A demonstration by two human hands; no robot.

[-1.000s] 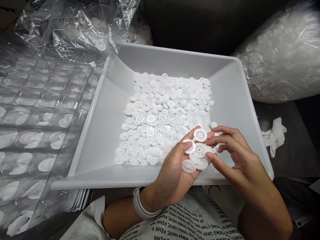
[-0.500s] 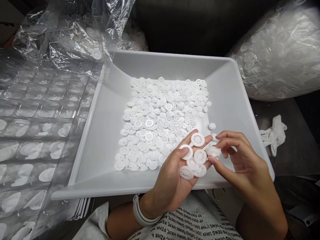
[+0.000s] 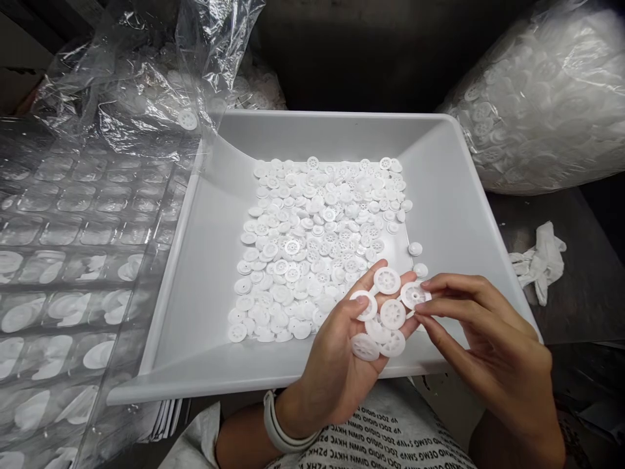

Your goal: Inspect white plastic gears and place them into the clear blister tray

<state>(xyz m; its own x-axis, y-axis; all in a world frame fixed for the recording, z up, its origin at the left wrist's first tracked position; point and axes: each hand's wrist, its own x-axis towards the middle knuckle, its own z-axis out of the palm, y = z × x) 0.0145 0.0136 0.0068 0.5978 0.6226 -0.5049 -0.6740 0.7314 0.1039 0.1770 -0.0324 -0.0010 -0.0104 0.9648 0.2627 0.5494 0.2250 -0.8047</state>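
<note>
Several white plastic gears (image 3: 392, 314) lie on the upturned palm and fingers of my left hand (image 3: 332, 365), whose thumb presses on one of them. Above the front right part of a grey plastic bin (image 3: 449, 195), my right hand (image 3: 493, 332) pinches a single white gear (image 3: 413, 295) by its right edge, close to the left fingertips. This gear's spoked face with a centre hub is turned up. Beneath and beyond my hands, a thick layer of similar gears (image 3: 303, 260) covers much of the bin floor.
Clear plastic trays (image 3: 107, 225) with white parts in some pockets stand at left. Behind them is a clear bag (image 3: 146, 98) of gears. Another full bag (image 3: 547, 111) bulges at the back right, with a crumpled white glove (image 3: 544, 260) lying in front of it.
My right hand has turned the pinched gear so its spoked face shows. The left hand still carries its gears, and the view has shifted slightly.
</note>
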